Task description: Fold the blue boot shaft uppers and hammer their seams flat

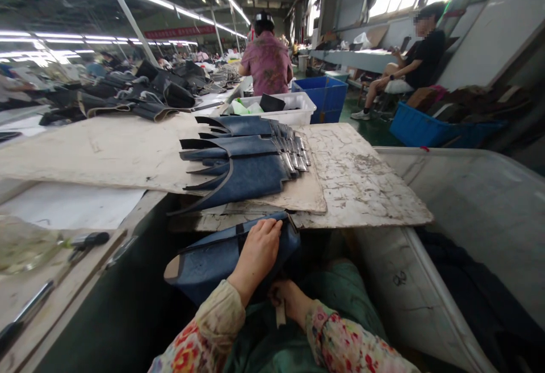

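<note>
Lower centre, the left hand (259, 251) curls over a blue piece (204, 265) of leather, gripping its top edge. The right hand (289, 299) sits just below, half hidden, so its grip cannot be told. Above them a stack (244, 163) of like pieces lies on a worn board (361, 180) in a long factory hall.

The worker wears a long-sleeved blouse of pale cream cloth, printed all over with red, pink and green flowers. The left sleeve (200, 333), down at six o'clock, ends in a plainer cream cuff gathered at the wrist. The right sleeve (344, 342), towards five o'clock, carries denser red blooms. The left hand (259, 251) and right hand (286, 299) are bare. A creased teal-green apron (340, 293) covers the lap at five o'clock.
</note>
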Tool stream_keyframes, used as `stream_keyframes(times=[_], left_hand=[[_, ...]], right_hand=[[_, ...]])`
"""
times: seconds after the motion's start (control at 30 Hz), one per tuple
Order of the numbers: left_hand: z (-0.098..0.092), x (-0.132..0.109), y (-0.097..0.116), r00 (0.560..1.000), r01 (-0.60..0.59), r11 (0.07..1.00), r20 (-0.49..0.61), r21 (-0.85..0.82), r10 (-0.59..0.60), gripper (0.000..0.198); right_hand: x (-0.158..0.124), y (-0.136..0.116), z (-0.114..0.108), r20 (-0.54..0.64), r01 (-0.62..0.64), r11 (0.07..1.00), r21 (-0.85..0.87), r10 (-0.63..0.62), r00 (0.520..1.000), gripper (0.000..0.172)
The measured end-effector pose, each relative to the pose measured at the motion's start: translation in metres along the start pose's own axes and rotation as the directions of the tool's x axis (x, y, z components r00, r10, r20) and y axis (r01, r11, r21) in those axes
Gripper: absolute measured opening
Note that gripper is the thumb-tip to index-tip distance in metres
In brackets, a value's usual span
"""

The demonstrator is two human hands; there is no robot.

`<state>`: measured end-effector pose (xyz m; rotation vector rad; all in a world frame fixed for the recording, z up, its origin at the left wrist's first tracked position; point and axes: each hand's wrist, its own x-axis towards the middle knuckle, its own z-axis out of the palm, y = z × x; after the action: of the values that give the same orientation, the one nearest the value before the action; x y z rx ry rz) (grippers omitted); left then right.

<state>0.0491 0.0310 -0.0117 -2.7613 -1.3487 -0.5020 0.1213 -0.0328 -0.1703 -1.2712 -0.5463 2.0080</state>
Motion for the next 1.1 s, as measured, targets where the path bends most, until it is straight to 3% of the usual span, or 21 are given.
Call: stream_keyframes(times=[0.2, 0.33, 0.47, 0.53, 0.6, 0.67, 0.73, 0.8, 0.93, 1.1], left_hand=[[0.002, 0.007, 0.010, 1.000, 0.007, 0.999, 0.028, 0.052, -0.009, 0.035], [0.002, 0.011, 0.014, 0.999, 0.025, 0.997, 0.037, 0.070, -0.028, 0.036], [0.003, 0.013, 0.015, 0.999, 0.041, 0.997, 0.029, 0.066, -0.043, 0.034], [0.003, 0.012, 0.015, 0.999, 0.038, 0.997, 0.020, 0.062, -0.039, 0.034], [0.003, 0.010, 0.014, 0.999, 0.033, 0.998, 0.011, 0.051, -0.033, 0.034], [0.003, 0.006, 0.012, 1.000, 0.027, 0.999, 0.004, 0.040, -0.027, 0.034], [0.002, 0.003, 0.011, 1.000, 0.024, 0.999, 0.000, 0.042, -0.024, 0.035], [0.000, -0.001, 0.009, 1.000, 0.028, 0.998, -0.009, 0.057, -0.028, 0.035], [-0.004, -0.009, 0.003, 0.999, 0.038, 0.997, -0.005, 0.071, -0.038, 0.034], [-0.006, -0.016, -0.003, 0.999, 0.050, 0.997, 0.006, 0.059, -0.051, 0.034]], right_hand=[[-0.023, 0.008, -0.009, 0.048, -0.083, 0.996, -0.015, 0.084, 0.995, 0.005], [-0.050, 0.014, -0.036, 0.099, -0.108, 0.990, -0.091, 0.117, 0.988, 0.021], [-0.075, -0.013, -0.076, 0.035, 0.038, 0.992, -0.116, -0.034, 0.999, 0.047], [-0.082, -0.042, -0.093, -0.036, 0.128, 0.958, -0.257, -0.142, 0.989, 0.052], [-0.085, -0.074, -0.105, -0.071, 0.250, 0.803, -0.541, -0.340, 0.938, 0.048], [-0.086, -0.103, -0.111, -0.010, 0.362, 0.508, -0.782, -0.590, 0.807, 0.041], [-0.087, -0.126, -0.108, 0.079, 0.403, 0.282, -0.870, -0.728, 0.681, 0.037], [-0.089, -0.142, -0.095, 0.146, 0.414, 0.149, -0.898, -0.787, 0.600, 0.035], [-0.098, -0.161, -0.052, 0.348, 0.410, -0.140, -0.901, -0.798, 0.492, 0.032], [-0.095, -0.167, -0.016, 0.420, 0.361, -0.266, -0.894, -0.779, 0.466, 0.029]])
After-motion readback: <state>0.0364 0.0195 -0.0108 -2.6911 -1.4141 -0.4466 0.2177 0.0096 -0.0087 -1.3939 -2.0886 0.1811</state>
